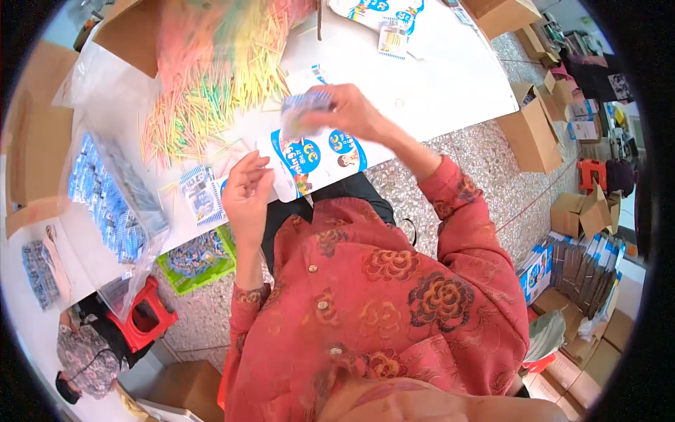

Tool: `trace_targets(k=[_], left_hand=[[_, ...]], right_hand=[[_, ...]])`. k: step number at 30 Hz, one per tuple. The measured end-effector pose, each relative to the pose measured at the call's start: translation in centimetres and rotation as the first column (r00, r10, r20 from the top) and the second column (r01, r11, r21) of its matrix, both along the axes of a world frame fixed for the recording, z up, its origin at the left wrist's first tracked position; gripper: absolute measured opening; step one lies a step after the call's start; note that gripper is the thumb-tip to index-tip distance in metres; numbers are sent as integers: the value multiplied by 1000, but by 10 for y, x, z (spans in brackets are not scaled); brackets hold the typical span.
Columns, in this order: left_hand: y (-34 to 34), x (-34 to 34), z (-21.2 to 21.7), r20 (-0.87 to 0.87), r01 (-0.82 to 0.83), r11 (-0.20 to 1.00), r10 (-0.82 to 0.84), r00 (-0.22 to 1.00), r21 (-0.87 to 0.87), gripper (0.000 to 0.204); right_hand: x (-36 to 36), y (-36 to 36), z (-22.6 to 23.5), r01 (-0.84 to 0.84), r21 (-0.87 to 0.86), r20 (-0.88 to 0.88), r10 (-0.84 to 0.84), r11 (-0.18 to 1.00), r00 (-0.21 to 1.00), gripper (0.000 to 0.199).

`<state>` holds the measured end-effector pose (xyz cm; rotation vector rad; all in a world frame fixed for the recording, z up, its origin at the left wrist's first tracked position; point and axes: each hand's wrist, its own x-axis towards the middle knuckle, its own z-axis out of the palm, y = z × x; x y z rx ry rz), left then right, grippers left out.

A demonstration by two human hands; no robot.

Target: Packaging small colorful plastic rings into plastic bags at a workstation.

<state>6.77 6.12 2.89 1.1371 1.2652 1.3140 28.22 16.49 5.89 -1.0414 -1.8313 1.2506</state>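
Note:
My right hand [349, 114] grips a small clear packet [301, 116] with a blue-striped edge; its contents are blurred. Below it, a white and blue printed bag [308, 156] lies flat at the table's near edge. My left hand [247, 188] hovers by the bag's left side, fingers loosely curled and apart, with nothing visible in them. Another blue-striped packet [200, 195] rests on the table just left of that hand. Beyond it spreads a heap of thin pink, yellow and green sticks [186, 116], partly inside a clear plastic bag.
Many blue-striped packets [105, 200] lie at the table's left, near a clear plastic sleeve. A green basket [198, 261] and a red stool [146, 315] stand below. Another person [91, 359] is at lower left. Cartons [531, 133] line the floor at right.

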Motion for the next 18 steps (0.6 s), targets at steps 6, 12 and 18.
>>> trace_targets(k=[6,12,18], left_hand=[[-6,-54,-15,-178,-228,971,236,955,67,14],[-10,-110,-29,-396,-464,868,494,774,176,17],[-11,-135,-44,-737,-371,869,480,475,327,37]], right_hand=[[108,98,-49,314,517,358,-535,796,766,40],[174,138,-73,439,397,323,-570,806,755,55],[174,141,-82,380,663,351,-715,646,604,54]])
